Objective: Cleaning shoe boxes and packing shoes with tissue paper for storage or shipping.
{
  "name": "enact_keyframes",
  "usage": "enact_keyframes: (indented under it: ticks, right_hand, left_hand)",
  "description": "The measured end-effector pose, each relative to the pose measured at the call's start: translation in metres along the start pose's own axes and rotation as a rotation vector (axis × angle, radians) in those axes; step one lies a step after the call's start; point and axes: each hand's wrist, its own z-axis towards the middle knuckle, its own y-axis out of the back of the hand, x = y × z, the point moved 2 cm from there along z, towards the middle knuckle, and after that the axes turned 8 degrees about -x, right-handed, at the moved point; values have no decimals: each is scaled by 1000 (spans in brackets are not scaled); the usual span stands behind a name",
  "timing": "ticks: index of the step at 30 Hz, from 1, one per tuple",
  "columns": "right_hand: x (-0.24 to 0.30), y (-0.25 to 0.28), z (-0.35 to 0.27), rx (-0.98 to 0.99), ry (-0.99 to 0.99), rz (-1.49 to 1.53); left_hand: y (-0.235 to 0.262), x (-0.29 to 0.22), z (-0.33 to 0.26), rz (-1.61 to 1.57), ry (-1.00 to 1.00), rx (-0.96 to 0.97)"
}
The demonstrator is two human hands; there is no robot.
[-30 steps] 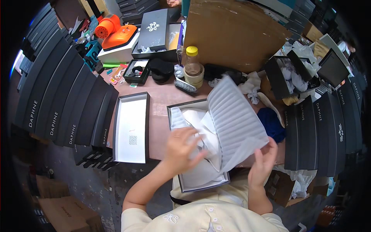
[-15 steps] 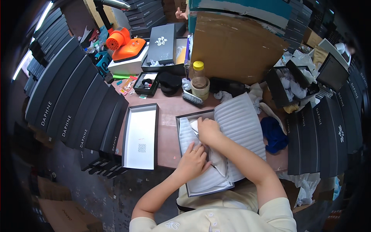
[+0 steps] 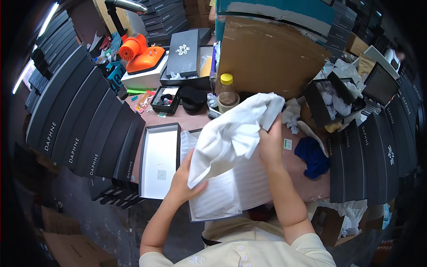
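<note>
A white, creased wrapped bundle (image 3: 229, 138), its contents hidden, is held tilted above the table between my two hands. My left hand (image 3: 183, 178) grips its lower left end. At the upper right end, my right hand (image 3: 272, 143) has its fingers closed on the bundle. Beneath it lies an open shoebox (image 3: 212, 219) with a dark rim, partly covered by the bundle. Ribbed white foam sheet (image 3: 253, 184) lines this box and spreads out over its right side. A shallow tray-like box lid (image 3: 161, 153), white inside with a dark rim, lies to the left of my left hand.
Dark shoeboxes (image 3: 84, 120) stand in a row at left, with more boxes (image 3: 376, 155) at right. Behind are an orange device (image 3: 142, 55), a yellow-capped bottle (image 3: 226, 81) and a cardboard panel (image 3: 271, 58). A blue cloth (image 3: 313, 158) and small packet (image 3: 288, 143) lie at right.
Both hands have lifted the white bundle up out of the shoebox. The box has shifted left toward the lid, and the foam sheet's right flap lies lower. A small packet now shows on the table.
</note>
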Motion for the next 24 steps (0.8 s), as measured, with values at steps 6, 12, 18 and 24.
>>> enact_keyframes:
  ticks: [6, 12, 18, 24]
  right_hand:
    - [-5, -9, -73, 35, -263, 189]
    - [61, 32, -62, 219, 744, -853]
    - [46, 91, -74, -46, 255, -477]
    - [51, 129, -88, -230, 67, -119]
  left_hand:
    - [12, -66, 34, -572, -269, -642]
    - [11, -95, 29, -918, -125, -624]
    - [-5, -69, 11, -1223, 464, -391]
    - [-14, -64, 9, -1151, 629, -472]
